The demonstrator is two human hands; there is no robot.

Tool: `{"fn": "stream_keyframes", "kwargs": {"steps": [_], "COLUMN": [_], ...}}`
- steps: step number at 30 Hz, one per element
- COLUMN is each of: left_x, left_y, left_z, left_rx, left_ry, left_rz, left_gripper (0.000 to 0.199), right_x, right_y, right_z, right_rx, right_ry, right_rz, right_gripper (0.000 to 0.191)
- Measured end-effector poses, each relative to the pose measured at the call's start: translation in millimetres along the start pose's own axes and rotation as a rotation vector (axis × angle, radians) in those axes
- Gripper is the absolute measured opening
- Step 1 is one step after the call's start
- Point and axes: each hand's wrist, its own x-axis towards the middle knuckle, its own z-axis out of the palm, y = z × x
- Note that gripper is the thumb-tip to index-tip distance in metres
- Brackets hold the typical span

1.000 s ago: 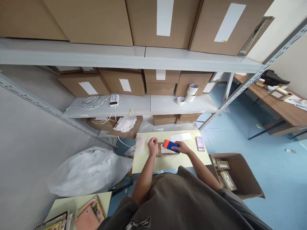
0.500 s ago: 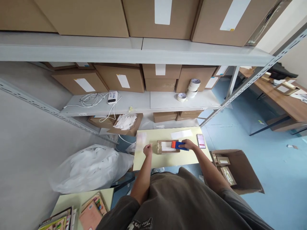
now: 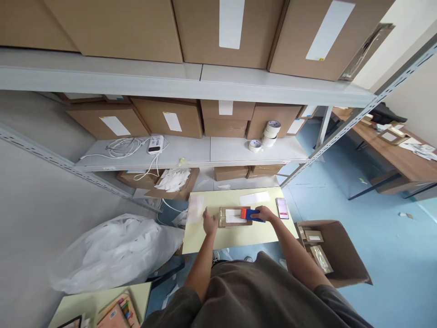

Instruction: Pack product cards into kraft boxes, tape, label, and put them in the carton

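Note:
A small cardboard box (image 3: 222, 217) with a white label lies on the pale yellow table (image 3: 205, 237). My right hand (image 3: 264, 213) is closed round a blue and orange tool (image 3: 252, 214), whose orange end rests over the label. At the box's left end is my left hand (image 3: 209, 222), its fingers apart, with nothing visible in it. Behind the box lies a white paper strip (image 3: 254, 197). A phone (image 3: 282, 208) lies to the right of my right hand.
Shelves (image 3: 164, 155) with boxes, tape rolls (image 3: 269, 132) and a power strip (image 3: 156, 144) stand beyond the table. An open carton (image 3: 348, 255) is at the right. A white plastic bag (image 3: 119, 250) fills the left side.
My left hand has gone from closed fingers to spread ones and is nearer the box's left end. My right hand still holds the tool over the label. The camera view has shifted slightly.

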Motion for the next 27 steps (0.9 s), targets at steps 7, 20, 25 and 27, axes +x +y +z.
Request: {"fn": "stream_keyframes", "kwargs": {"steps": [7, 20, 25, 27], "left_x": [21.8, 32.9, 35.7, 37.5], "left_y": [19.5, 14.5, 15.2, 14.7], "left_z": [-1.6, 7.5, 7.3, 8.6], "left_rx": [0.2, 0.23, 0.223, 0.211], "left_ry": [-0.415, -0.411, -0.412, -0.401], "left_rz": [0.35, 0.393, 0.392, 0.41], "left_gripper": [0.125, 0.113, 0.112, 0.111], "right_x": [3.3, -6.9, -17.4, -28.3], "right_y": [-11.9, 17.1, 55.6, 77.3], "right_z": [-2.0, -19.5, -44.9, -62.1], "right_rx": [-0.084, -0.138, -0.128, -0.132], "right_ry": [-0.009, 0.015, 0.034, 0.055], "right_rz": [0.056, 0.039, 0.069, 0.123], "right_gripper": [0.044, 0.055, 0.052, 0.05]}}
